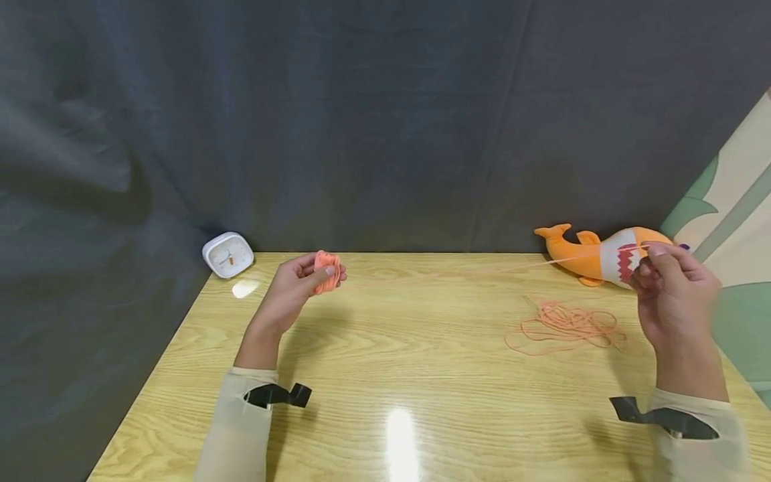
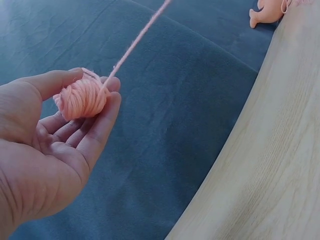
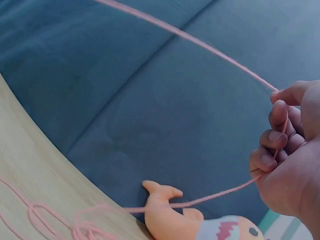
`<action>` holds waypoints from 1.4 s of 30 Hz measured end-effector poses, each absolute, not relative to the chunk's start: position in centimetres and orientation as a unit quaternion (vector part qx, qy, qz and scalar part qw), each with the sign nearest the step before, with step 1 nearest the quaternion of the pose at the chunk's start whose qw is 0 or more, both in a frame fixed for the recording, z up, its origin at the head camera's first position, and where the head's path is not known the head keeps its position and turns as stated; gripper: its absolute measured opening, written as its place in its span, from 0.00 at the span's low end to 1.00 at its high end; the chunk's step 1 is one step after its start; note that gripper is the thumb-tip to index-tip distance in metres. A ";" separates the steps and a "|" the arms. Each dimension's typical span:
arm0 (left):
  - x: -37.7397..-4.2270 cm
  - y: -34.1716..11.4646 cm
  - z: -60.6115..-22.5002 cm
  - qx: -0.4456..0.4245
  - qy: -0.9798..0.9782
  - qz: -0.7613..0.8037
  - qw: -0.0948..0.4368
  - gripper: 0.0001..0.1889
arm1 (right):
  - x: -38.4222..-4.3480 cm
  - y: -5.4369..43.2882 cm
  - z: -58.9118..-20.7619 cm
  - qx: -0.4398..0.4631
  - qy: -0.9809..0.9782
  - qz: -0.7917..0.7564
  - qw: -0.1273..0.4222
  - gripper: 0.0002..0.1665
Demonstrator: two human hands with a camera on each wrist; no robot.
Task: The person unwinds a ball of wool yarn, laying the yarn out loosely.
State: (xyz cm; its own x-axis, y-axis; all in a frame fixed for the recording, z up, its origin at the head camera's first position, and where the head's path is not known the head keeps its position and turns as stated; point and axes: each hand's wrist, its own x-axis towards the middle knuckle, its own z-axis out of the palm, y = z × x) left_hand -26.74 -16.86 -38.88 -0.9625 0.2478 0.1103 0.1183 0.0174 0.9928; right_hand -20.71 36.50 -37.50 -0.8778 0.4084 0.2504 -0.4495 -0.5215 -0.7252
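A small ball of pink-orange yarn (image 2: 84,97) is pinched between the thumb and fingers of my left hand (image 1: 295,288), above the table's far left part. From it a strand of yarn (image 3: 215,51) stretches across to my right hand (image 1: 677,294), raised at the far right. The right thumb and forefinger pinch that strand, and its other fingers curl round it. In the right wrist view the yarn leaves the lower palm and runs down toward the table. A loose tangle of the same yarn (image 1: 569,323) lies on the table, left of the right hand.
An orange shark plush toy (image 1: 593,258) lies at the table's back right, partly behind the right hand. A white clock (image 1: 228,255) stands at the back left corner. A dark curtain (image 1: 385,134) hangs behind the wooden table (image 1: 421,375).
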 end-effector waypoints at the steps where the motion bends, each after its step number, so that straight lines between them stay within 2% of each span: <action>1: -26.8 -16.9 -38.9 0.128 0.712 0.688 0.047 0.21 | -20.6 36.8 -37.6 0.020 -0.422 0.871 0.253 0.07; 7: -26.7 -17.2 -38.8 0.116 0.717 0.686 0.036 0.21 | -20.3 38.0 -38.0 0.005 -0.412 0.866 0.282 0.06; 20: -26.4 -17.7 -38.2 0.125 0.700 0.702 0.028 0.20 | -20.0 39.4 -38.3 -0.021 -0.400 0.864 0.305 0.05; 27: -26.3 -18.2 -38.0 0.124 0.663 0.737 0.040 0.13 | -20.0 39.8 -38.4 -0.030 -0.399 0.864 0.307 0.06; 31: -26.2 -18.5 -37.9 0.153 0.593 0.789 0.048 0.08 | -19.9 39.9 -38.5 -0.030 -0.394 0.867 0.304 0.05; 42: -26.0 -18.8 -37.7 0.245 0.416 0.870 0.096 0.13 | -19.9 40.2 -38.5 -0.043 -0.387 0.872 0.297 0.05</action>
